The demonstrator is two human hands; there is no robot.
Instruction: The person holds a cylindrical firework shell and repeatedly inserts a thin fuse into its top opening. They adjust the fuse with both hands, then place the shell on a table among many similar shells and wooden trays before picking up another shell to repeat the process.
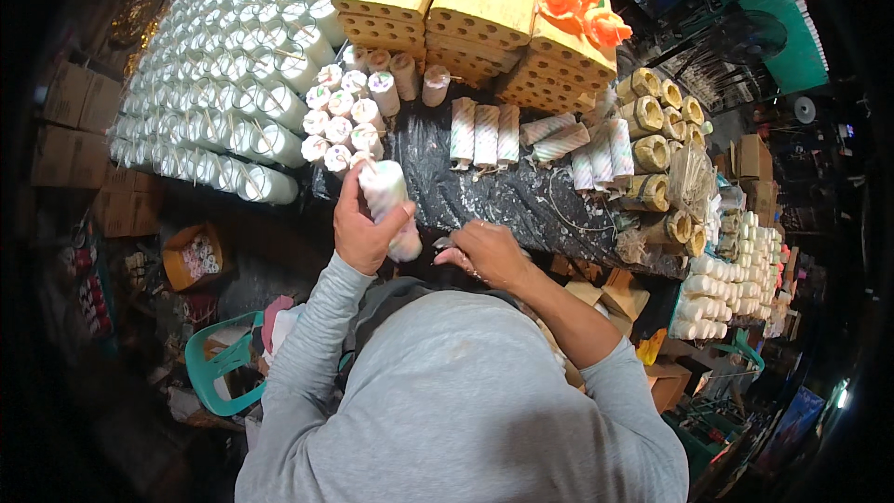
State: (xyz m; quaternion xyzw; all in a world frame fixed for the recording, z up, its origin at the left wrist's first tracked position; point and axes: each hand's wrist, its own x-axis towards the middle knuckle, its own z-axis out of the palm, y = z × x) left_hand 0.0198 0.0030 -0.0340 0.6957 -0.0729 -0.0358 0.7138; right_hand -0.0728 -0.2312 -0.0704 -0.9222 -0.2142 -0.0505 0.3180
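Observation:
My left hand [363, 229] is closed around a white candle [384, 188] with faint pastel stripes, tilted above the table's near edge. Just to the right, my right hand [485, 253] has its fingers curled, and a small greyish tip shows by the thumb; what it grips I cannot make out. Neither hand's fingers touch the other's. Beyond the left hand stands a cluster of upright candles [341, 117] with whitish, colour-flecked tops. Several striped candles [485, 135] lie on the black plastic sheet [438, 188], with more striped candles [603, 151] to their right.
Rows of white cylinders [219, 112] with thin sticks fill the far left. Yellow blocks with holes [484, 0] stand at the back, orange flowers [577, 5] on top. Hollow tan tubes [650, 119] are stacked right. A green plastic chair [216, 368] stands lower left.

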